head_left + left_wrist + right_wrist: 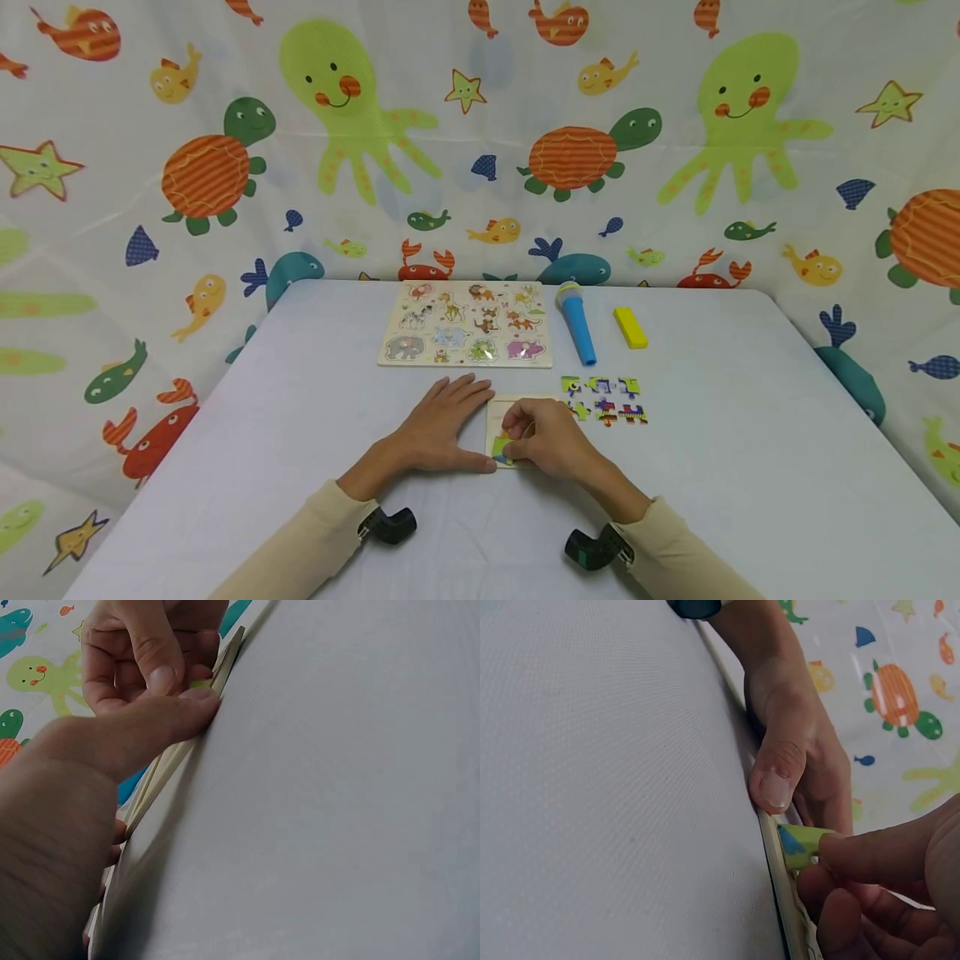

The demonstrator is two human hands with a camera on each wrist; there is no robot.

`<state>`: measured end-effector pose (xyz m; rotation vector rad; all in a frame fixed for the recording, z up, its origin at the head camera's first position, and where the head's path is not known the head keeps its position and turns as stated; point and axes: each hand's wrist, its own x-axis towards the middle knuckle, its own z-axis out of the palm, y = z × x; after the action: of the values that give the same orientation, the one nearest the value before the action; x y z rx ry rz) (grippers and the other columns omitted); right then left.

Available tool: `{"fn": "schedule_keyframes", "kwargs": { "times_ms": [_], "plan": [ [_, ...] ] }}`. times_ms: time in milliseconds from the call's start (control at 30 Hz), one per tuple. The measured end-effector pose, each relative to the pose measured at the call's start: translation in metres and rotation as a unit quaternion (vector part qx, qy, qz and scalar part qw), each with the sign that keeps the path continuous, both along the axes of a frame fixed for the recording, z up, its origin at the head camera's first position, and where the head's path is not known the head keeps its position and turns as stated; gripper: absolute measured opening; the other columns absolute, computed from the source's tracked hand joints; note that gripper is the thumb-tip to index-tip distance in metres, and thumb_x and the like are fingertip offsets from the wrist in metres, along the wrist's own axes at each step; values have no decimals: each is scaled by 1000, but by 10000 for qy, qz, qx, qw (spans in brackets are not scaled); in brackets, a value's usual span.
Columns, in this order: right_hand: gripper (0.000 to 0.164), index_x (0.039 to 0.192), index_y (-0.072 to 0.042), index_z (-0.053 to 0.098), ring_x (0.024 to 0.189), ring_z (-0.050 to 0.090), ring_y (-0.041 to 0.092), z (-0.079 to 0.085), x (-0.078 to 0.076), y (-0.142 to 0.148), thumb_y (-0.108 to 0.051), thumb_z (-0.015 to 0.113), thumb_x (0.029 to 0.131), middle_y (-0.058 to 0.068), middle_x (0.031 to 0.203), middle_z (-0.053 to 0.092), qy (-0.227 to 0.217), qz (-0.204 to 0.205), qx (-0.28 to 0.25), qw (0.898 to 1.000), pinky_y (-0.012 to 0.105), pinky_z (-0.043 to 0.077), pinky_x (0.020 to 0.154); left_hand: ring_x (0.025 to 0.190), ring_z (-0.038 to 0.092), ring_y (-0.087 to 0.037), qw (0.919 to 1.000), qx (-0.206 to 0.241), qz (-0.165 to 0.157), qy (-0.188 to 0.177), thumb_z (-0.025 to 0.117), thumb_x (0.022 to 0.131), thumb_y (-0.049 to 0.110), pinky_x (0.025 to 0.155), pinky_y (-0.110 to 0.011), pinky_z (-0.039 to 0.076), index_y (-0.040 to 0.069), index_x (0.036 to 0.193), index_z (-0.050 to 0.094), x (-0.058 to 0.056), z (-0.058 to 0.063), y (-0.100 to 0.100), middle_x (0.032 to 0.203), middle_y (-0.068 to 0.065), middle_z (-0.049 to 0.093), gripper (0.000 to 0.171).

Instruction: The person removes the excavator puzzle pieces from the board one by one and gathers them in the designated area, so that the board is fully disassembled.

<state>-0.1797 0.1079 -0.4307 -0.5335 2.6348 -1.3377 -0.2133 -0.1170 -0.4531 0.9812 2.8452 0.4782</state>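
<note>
A small wooden puzzle board [494, 415] lies on the table between both hands. My left hand [441, 432] is spread beside it, fingers extended, with the thumb tip right at the near left corner. At that same corner, my right hand [553, 437] pinches a green and blue puzzle piece [799, 844] between thumb and curled fingers. The piece sits against the board's rim [774, 874] in the right wrist view. Fingers of the right hand cover much of the board. In the left wrist view, the left thumb [150, 727] overlaps the board's edge.
Several loose jigsaw pieces [604, 409] lie in two rows right of the board. Behind stand an animal peg puzzle [465, 329], a blue toy microphone [577, 329] and a yellow block [631, 327]. A sea-animal curtain [465, 150] hangs at the table's back.
</note>
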Motion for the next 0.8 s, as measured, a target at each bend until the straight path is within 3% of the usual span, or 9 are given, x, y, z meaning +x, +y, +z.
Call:
{"fn": "schedule_keyframes", "kwargs": {
  "times_ms": [400,633,800],
  "plan": [
    [11,94,-11,79,74,58,14,4,2,6,-3,76,86,-4,77,65,162,-112,-288,9994,23,49,65,156,16,-20,10000,-50,12,-37,66,73,79,126,-47,8,20,158,37,-1,-1,0,165,5,31,107],
    [11,101,-9,78,71,60,19,8,2,18,-7,73,91,4,84,64,-268,-154,-873,9957,27,54,55,156,16,-20,10000,-37,17,-9,67,73,79,126,-47,8,19,158,37,0,-2,-1,165,5,31,108],
    [16,109,-6,76,80,61,22,12,2,28,-8,71,94,5,94,68,-387,-301,-1038,9934,26,56,65,156,15,-20,10000,-23,22,-25,66,73,79,126,-47,8,20,158,37,0,-1,0,165,5,31,108]
  ]
}}
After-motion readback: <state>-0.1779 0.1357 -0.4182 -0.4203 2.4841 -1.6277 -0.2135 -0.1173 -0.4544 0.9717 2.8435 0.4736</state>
